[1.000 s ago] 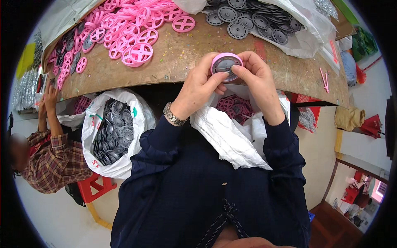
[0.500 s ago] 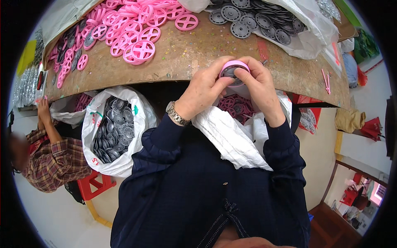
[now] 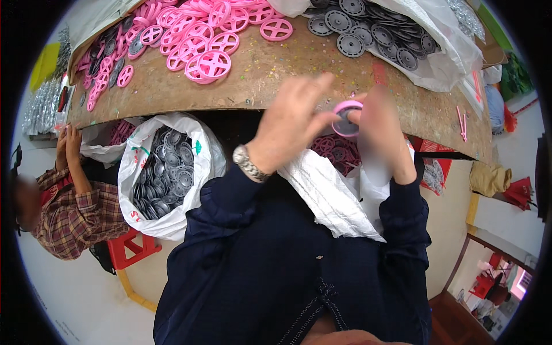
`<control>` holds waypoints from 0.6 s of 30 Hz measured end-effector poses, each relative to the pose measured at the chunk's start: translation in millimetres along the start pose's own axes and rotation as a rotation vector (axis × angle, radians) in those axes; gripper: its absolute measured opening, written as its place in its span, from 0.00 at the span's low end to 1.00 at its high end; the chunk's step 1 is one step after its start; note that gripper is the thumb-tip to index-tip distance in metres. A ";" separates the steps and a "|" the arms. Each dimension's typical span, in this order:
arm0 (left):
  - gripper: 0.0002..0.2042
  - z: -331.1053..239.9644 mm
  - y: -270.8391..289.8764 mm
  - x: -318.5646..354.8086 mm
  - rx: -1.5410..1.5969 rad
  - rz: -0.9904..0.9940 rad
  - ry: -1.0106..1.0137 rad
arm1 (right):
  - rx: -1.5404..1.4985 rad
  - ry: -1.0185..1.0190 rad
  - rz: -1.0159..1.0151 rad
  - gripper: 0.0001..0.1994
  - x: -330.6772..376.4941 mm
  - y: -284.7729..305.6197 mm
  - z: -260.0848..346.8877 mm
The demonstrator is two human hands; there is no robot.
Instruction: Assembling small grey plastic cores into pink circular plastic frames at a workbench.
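Note:
In my right hand [image 3: 380, 129], which is blurred, is a small pink wheel [image 3: 347, 106] with a grey disc [image 3: 345, 123] set in it. Fingers and thumb close on its right side. My left hand [image 3: 290, 123] is apart from most of the wheel, fingers stretched out over the table edge. Its thumb points at the wheel's left rim; whether it touches I cannot tell. Below both hands, an open white sack [image 3: 333, 195] holds pink wheels [image 3: 338, 152] with some grey discs among them.
On the brown table [image 3: 276, 75] lie a heap of pink wheels [image 3: 192, 46] and grey discs [image 3: 351, 45] on a white sack. Another sack [image 3: 123, 198] of grey discs stands left. Thin pink sticks [image 3: 462, 123] lie right. A co-worker in a plaid shirt [image 3: 75, 221] sits left.
Both hands held the wheel together before. My left hand has come off it and opened, while the right hand has moved slightly right and down with the wheel.

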State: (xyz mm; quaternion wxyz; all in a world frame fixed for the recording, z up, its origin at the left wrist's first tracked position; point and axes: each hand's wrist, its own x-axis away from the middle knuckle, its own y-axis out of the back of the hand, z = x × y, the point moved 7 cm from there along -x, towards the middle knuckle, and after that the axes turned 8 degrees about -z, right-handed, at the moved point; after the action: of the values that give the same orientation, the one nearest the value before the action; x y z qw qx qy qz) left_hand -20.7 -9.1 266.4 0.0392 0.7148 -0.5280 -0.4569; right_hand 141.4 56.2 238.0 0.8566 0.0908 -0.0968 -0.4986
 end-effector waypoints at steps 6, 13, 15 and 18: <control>0.34 62.5 83.4 -15.2 -0.670 -0.254 0.011 | 0.488 0.034 0.208 0.10 24.6 12.8 -7.7; 0.38 124.4 96.5 2.1 -0.875 -0.153 0.154 | 0.776 0.079 0.375 0.13 38.4 6.7 -19.8; 0.38 132.0 95.9 4.4 -0.848 -0.167 0.155 | 0.690 0.126 0.293 0.12 28.4 10.9 -2.5; 0.35 129.6 95.8 3.5 -0.791 -0.247 0.120 | 0.546 0.197 0.104 0.10 3.2 17.7 22.6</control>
State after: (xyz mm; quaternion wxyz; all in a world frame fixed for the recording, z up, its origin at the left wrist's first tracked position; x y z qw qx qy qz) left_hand -179.6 1.3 240.8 0.2862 0.7279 -0.2189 -0.5834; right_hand 152.0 60.7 264.5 0.8302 0.3606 -0.1483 -0.3984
